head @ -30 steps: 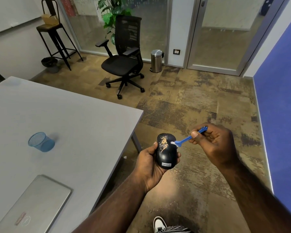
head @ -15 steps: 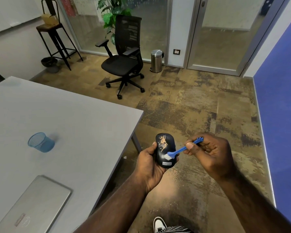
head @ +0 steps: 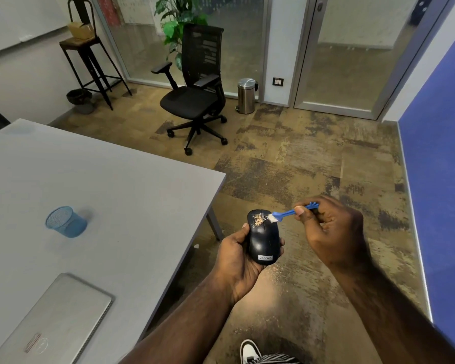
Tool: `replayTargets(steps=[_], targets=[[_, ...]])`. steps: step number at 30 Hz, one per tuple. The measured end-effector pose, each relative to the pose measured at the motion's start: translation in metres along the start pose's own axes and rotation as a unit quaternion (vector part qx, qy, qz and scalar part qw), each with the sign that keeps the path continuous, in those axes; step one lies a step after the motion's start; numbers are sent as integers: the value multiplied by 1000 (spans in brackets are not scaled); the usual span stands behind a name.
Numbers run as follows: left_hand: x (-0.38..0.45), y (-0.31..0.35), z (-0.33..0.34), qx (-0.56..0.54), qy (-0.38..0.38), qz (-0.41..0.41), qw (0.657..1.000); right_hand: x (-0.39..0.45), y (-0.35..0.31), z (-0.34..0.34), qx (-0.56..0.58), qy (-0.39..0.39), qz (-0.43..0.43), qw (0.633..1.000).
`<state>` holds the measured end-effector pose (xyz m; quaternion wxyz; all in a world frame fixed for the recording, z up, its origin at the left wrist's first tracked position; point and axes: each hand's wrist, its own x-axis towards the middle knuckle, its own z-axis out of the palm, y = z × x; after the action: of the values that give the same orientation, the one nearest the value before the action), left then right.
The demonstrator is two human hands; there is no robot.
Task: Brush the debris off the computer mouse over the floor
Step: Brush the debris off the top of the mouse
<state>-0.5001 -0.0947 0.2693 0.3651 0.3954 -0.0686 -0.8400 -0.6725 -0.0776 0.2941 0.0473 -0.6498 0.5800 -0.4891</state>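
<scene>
My left hand [head: 234, 261] holds a black computer mouse [head: 263, 240] from below, out past the table's corner and above the floor. Tan debris [head: 259, 219] lies in a patch on the mouse's far end. My right hand [head: 326, 229] pinches a small blue brush [head: 290, 213]. Its white bristles touch the mouse's far right edge, beside the debris. Pale specks are scattered on the patterned floor [head: 281, 274] under the mouse.
A grey table [head: 116, 193] fills the left, carrying a blue mesh cup [head: 65, 222] and a shut silver laptop [head: 53, 321]. A black office chair [head: 195, 95], a steel bin [head: 246, 95] and a tall stool [head: 90, 48] stand farther off. A blue wall [head: 441, 179] runs along the right. My shoe [head: 250, 350] shows below.
The brush has swept back up from the mouse's near half to its far right edge. Less debris lies on the mouse than a second ago. My left hand has stayed nearly still.
</scene>
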Motion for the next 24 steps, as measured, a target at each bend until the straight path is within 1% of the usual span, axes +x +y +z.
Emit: replayTargets(steps=[3,6,8,10,12,15,18,19,21,23,24], targets=[[0,1,0,2,-6,2,1000,4,8,-1,-17,18,16,1000],[1,1,0,1,-9,2,1000,6,8,-5,40,36,51,997],[0,1,0,1,-8,1,1000,5,3,-7,99,21,63,993],[0,0,1,1,-7,0,1000,2,-2,-7,124,-16,51,991],[-1,0,1,2,-10,-2,1000,-1,-4,-5,109,-32,44,993],[-1,-1,2,0,-13,-6,1000,1,7,0,52,2,67,996],[-1,-1,1,-4,-17,-10,1000,4,16,2,18,14,98,995],[-1,-1,0,-5,-17,-11,1000,4,16,2,25,19,105,994],[0,-1,0,-2,-17,-11,1000,3,13,0,75,22,117,990],[-1,0,0,3,-16,-11,1000,1,8,-2,112,8,114,987],[-2,0,0,5,-16,-10,1000,1,7,-2,109,-3,106,988]])
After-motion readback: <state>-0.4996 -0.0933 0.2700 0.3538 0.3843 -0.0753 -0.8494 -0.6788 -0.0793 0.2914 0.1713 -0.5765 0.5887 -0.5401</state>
